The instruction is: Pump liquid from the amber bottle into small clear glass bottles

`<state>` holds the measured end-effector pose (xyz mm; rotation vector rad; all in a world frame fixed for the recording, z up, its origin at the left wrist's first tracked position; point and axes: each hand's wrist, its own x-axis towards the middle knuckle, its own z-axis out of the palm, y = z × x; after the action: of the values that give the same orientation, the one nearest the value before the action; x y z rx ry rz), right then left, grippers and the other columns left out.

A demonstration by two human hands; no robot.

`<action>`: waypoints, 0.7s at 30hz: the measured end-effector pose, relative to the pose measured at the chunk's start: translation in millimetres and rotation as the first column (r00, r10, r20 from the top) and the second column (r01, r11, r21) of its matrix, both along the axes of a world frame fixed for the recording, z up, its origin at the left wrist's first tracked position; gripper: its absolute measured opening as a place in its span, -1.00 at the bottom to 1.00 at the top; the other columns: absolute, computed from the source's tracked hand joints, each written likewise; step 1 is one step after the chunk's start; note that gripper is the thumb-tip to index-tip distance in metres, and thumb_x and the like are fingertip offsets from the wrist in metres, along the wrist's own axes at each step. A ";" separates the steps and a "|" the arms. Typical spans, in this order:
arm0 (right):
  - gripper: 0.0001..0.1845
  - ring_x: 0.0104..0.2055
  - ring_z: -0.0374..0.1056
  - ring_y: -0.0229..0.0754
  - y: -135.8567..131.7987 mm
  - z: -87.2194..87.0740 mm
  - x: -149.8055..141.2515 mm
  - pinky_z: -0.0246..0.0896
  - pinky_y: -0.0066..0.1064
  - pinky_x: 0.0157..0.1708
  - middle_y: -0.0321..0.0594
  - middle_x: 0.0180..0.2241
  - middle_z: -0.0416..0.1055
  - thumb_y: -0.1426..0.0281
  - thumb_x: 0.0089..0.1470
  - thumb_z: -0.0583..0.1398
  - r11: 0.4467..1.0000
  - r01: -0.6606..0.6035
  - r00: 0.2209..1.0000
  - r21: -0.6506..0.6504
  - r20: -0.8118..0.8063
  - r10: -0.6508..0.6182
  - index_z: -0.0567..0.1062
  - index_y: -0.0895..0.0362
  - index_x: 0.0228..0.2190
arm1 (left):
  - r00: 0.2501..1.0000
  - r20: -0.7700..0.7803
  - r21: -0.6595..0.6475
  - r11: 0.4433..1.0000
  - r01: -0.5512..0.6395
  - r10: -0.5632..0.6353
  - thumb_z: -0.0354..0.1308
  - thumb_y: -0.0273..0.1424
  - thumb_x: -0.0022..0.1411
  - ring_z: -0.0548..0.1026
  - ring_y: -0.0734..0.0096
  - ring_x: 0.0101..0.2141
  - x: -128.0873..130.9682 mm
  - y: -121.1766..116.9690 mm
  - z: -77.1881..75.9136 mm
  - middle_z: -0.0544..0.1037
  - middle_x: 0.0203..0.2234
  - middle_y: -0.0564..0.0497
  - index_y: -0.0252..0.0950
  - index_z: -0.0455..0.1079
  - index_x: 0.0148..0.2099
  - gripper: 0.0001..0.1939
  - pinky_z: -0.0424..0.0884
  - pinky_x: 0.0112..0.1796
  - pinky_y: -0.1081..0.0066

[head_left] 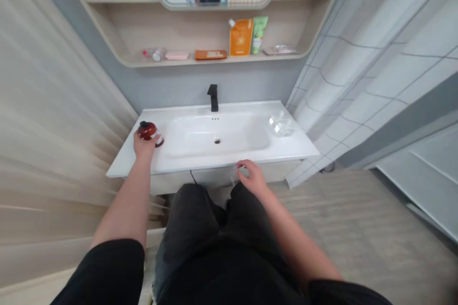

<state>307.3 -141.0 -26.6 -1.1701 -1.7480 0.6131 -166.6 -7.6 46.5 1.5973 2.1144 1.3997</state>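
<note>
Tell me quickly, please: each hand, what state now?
Left hand: closed, holding a brown bottle.
Right hand: partly closed, cannot tell if holding.

Sleeves: black, short, left sleeve (105,271) and right sleeve (339,293), nearest camera, well below the washbasin (229,162)
Trousers: dark grey, soft creased fabric (193,214), just below washbasin front edge
Hands: left hand (143,147) and right hand (253,180) bare, forearms bare

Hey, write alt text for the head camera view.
A person's left hand holds a dark red bottle on the rim of a white washbasin with a black faucet. The right hand is at the basin's front edge. Above stands a shelf with an orange pouch.
</note>
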 end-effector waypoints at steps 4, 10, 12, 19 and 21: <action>-0.41 0.25 0.57 0.16 -7.8 12.4 -25.1 0.46 0.14 0.35 -0.01 0.19 0.64 0.24 0.23 0.44 0.996 -0.078 0.997 -0.048 -0.009 0.077 0.58 -0.02 0.26 | 0.990 0.138 -0.124 0.991 0.055 -0.037 0.55 -0.18 0.27 0.73 0.11 0.00 86.4 -47.7 -14.3 0.74 0.06 -0.17 -0.29 0.46 0.21 -0.40 0.67 0.13 0.10; 0.07 0.40 0.50 0.26 -1.9 43.5 -59.6 0.40 0.13 0.45 0.09 0.44 0.47 0.16 0.08 0.57 0.984 -0.165 0.984 -0.063 -0.085 0.160 0.37 0.01 0.51 | 0.832 0.282 -0.090 0.851 0.518 -0.477 0.62 -0.06 0.14 0.76 0.00 -0.01 214.6 -125.7 -20.9 0.76 0.08 -0.18 -0.13 0.50 0.30 -0.25 0.67 0.07 0.06; -0.04 0.28 0.58 0.23 2.9 45.5 -50.7 0.48 0.10 0.37 0.06 0.32 0.59 0.15 0.10 0.53 0.992 -0.091 0.989 -0.085 -0.121 0.080 0.44 0.03 0.44 | 0.722 0.326 -0.056 0.750 0.659 -0.610 0.58 -0.05 0.18 0.73 -0.05 0.13 214.2 -124.4 -21.3 0.69 0.25 -0.28 -0.14 0.42 0.44 -0.13 0.64 0.15 0.01; 0.12 0.21 0.58 0.22 41.2 26.8 97.3 0.59 0.12 0.20 0.16 0.31 0.52 0.06 -0.06 0.54 0.859 0.512 0.840 -0.017 -0.196 -0.505 0.33 0.07 0.43 | 0.898 -0.135 -0.300 0.881 0.365 -0.418 0.25 -0.07 0.48 0.52 -0.14 0.42 103.2 -60.2 -35.9 0.60 0.38 -0.31 -0.28 0.53 0.38 -0.42 0.37 0.48 -0.06; 0.13 0.18 0.58 0.19 56.5 23.0 142.6 0.58 0.12 0.20 0.18 0.31 0.51 0.09 -0.07 0.53 0.768 0.640 0.760 -0.016 -0.134 -0.636 0.30 0.07 0.43 | 0.896 -0.272 -0.396 0.890 0.227 -0.350 0.21 -0.08 0.50 0.53 -0.21 0.42 80.3 -48.8 -43.0 0.59 0.38 -0.38 -0.37 0.54 0.37 -0.40 0.36 0.48 -0.06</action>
<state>450.0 -84.5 -3.6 -1.5585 -1.1220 0.2300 -86.3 -56.4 3.5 1.9960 2.0207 0.6369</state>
